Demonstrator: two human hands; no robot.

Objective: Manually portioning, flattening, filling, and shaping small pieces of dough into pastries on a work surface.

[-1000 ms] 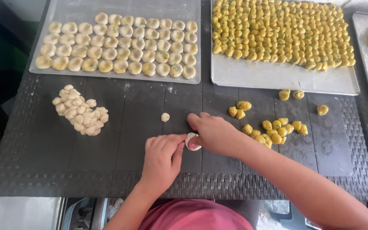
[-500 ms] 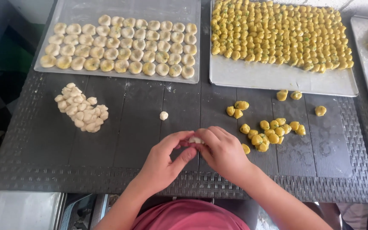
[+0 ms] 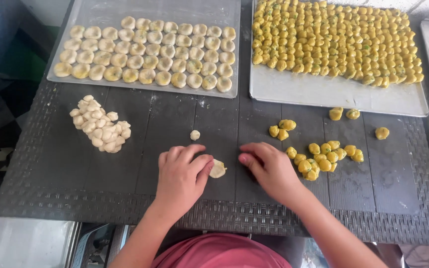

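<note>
**A:** Looking at the left hand [image 3: 180, 174] first: the grip is narrow, fingers curled down with the thumb and fingertips pinching the edge of a small pale dough disc [image 3: 218, 169] that lies flat on the table [image 3: 50, 188]. A second ago both hands were bunched together over that piece; now they've come apart and the disc is down on the surface.

**B:** And the right hand [image 3: 269, 168]?

**A:** Empty. It sits palm-down just beside the disc, fingers loosely bent and pointing left, holding nothing. It has slid off to the right, so my read is the flattening is done and only the left hand is on the piece.

**B:** What's around it?

**A:** A loose scatter of yellow filling balls [image 3: 321, 156] just right of the right hand, with a few strays higher up. One lone dough ball [image 3: 195, 134] sits just above the left hand, and a heap of pale dough lumps [image 3: 99, 125] lies well off to the left. At the back, a tray [image 3: 145, 10] with rows of round filled pieces, and a second tray [image 3: 323, 94] packed with yellow balls.

**B:** Anything in the way?

**A:** Not really. The disc has bare table around it, and the nearest filling balls are just past the right hand.
</note>
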